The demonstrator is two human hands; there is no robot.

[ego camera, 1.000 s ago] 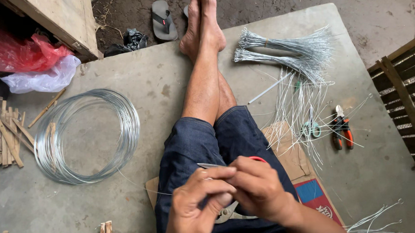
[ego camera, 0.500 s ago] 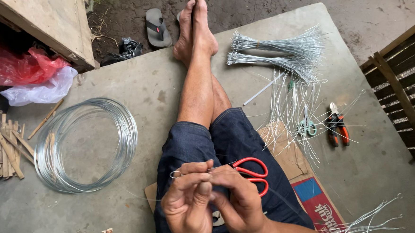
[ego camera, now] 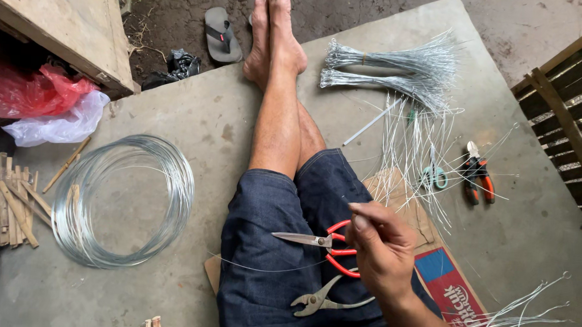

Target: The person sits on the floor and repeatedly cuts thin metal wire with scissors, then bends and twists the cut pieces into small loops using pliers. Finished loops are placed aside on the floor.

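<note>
I sit on a concrete slab with my legs stretched out, in dark blue shorts. My right hand (ego camera: 381, 249) is raised over my right thigh, thumb and fingers pinched on a thin wire (ego camera: 266, 266) that trails left across my lap. Red-handled scissors (ego camera: 330, 244) lie on my thigh, just left of that hand. Silver pliers (ego camera: 318, 300) rest lower on the shorts. My left hand is out of view.
A large wire coil (ego camera: 126, 200) lies to my left, with wooden sticks (ego camera: 11, 202) and plastic bags (ego camera: 42, 101) beyond. Right of my legs are tied wire bundles (ego camera: 402, 68), loose cut wires (ego camera: 414, 150), small green scissors (ego camera: 434, 177), orange-handled pliers (ego camera: 478, 173) and cardboard (ego camera: 453, 291).
Both hands were working together over my lap. Now the left hand has dropped out of view and the right hand has lifted to the right, uncovering the scissors and pliers.
</note>
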